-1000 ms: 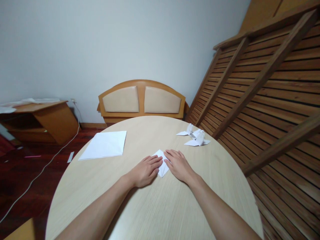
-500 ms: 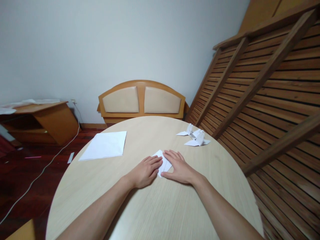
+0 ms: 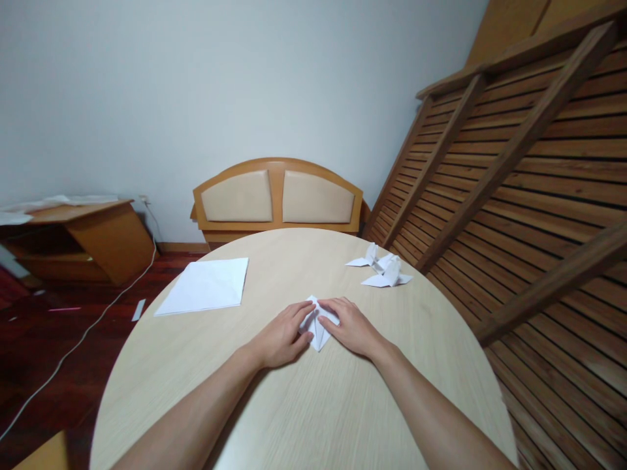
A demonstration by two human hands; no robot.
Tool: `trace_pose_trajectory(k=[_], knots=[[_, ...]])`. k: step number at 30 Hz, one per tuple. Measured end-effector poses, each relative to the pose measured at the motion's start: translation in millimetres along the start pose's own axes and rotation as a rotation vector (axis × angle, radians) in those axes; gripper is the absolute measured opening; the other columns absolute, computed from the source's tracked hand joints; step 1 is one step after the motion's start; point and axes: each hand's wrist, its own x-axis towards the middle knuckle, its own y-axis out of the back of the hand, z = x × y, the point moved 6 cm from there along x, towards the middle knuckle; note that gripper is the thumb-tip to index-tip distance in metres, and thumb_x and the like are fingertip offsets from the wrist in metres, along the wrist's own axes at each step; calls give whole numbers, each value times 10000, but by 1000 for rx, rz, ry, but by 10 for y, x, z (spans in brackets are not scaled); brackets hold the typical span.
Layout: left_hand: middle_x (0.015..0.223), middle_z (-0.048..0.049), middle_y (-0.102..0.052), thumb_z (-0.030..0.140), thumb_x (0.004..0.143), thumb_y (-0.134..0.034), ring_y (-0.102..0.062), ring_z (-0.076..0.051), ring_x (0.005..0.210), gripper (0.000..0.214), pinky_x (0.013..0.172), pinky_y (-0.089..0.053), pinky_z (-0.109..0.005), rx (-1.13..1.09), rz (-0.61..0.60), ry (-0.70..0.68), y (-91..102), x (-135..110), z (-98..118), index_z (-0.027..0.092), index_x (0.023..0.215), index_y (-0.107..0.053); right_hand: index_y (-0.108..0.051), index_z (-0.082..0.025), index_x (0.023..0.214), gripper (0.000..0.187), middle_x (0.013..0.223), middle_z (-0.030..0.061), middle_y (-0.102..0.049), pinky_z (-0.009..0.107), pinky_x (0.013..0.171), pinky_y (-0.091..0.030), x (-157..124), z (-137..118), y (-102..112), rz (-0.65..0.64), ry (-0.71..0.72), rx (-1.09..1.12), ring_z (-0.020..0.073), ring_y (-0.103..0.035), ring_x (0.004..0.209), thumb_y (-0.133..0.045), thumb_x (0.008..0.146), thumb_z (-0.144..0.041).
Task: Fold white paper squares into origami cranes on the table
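A small folded white paper [image 3: 319, 339] lies on the round table, one point toward me and creases running up its middle. My left hand [image 3: 285, 334] holds its left side, fingertips near the top corner and thumb on the lower left edge. From the right, my right hand [image 3: 353, 328] grips the same paper, with bent fingers at the upper part and the thumb near the centre crease. Both hands cover much of the paper's sides. Beyond my right hand stand folded paper cranes [image 3: 386, 271], close together.
A stack of white paper sheets [image 3: 208, 284] rests at the table's left. The round table [image 3: 304, 418] has a pale wood top. Behind it is a padded headboard [image 3: 277, 196]. A slatted wooden frame [image 3: 529, 196] leans along the right, and a low cabinet [image 3: 108, 241] stands left.
My right thumb has moved up from the paper's lower edge to near its centre. The fingers of both hands have drawn in and bent more, and the paper's lower point now shows more.
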Motion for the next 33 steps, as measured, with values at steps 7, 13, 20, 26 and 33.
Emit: trace_pose_trajectory(k=[7, 13, 20, 26, 33], knots=[[1457, -148, -480, 342, 975, -468, -428, -284, 1356, 513, 1140, -361, -498, -19, 45, 53, 32, 33, -8, 199, 1459, -376, -572, -215, 1312, 441, 1251, 97, -661, 405, 983, -446, 10, -44, -27, 15, -25, 15, 240, -616, 1114, -633, 894, -340], [1346, -150, -565, 369, 984, -454, -529, -277, 1234, 482, 1064, -426, -463, -27, 144, 186, 18, 52, -80, 171, 1420, -406, -595, -213, 1265, 387, 1173, 86, -683, 389, 923, -471, 8, -91, -4, 17, -50, 36, 215, -645, 974, -618, 903, -347], [1257, -132, -616, 322, 962, -469, -585, -260, 1128, 425, 989, -465, -427, -33, 174, 241, 31, 28, -147, 186, 1364, -455, -601, -216, 1276, 358, 1183, 87, -670, 389, 962, -462, 0, -61, -22, -39, 4, 85, 227, -609, 1065, -561, 923, -261], [1178, -121, -647, 315, 957, -471, -608, -247, 1071, 393, 963, -478, -411, -56, 160, 236, 51, 17, -163, 176, 1325, -485, -585, -219, 1300, 494, 1206, 82, -657, 378, 1001, -447, -13, -29, 2, -58, -2, 130, 223, -592, 1119, -534, 826, -92], [1183, -110, -653, 304, 961, -465, -617, -237, 1072, 387, 954, -487, -393, -87, 136, 236, 81, -5, -152, 181, 1327, -485, -707, -212, 986, 251, 1011, 50, -710, 340, 891, -477, -24, -61, 63, -63, 37, 96, 206, -630, 960, -544, 831, -101]])
